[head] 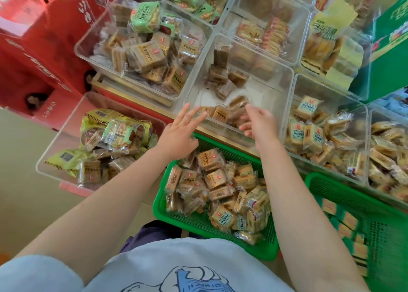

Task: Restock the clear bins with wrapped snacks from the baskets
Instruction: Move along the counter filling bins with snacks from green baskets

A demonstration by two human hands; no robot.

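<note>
Light grey T-shirt (154, 267), blue print

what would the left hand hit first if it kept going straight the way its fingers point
Most likely the wrapped snacks at the near end of the sparsely filled clear bin. The left hand is open, fingers aimed up and right over the bin's near wall. Depth is unclear, so it might touch that wall first.

A: Which clear bin (276, 86) lies just beyond each hand?
B: The sparsely filled one, holding a few tan wrapped snacks (220, 114).
A: And the green basket (176, 212)?
B: Beneath the hands, heaped with tan packets.
</note>
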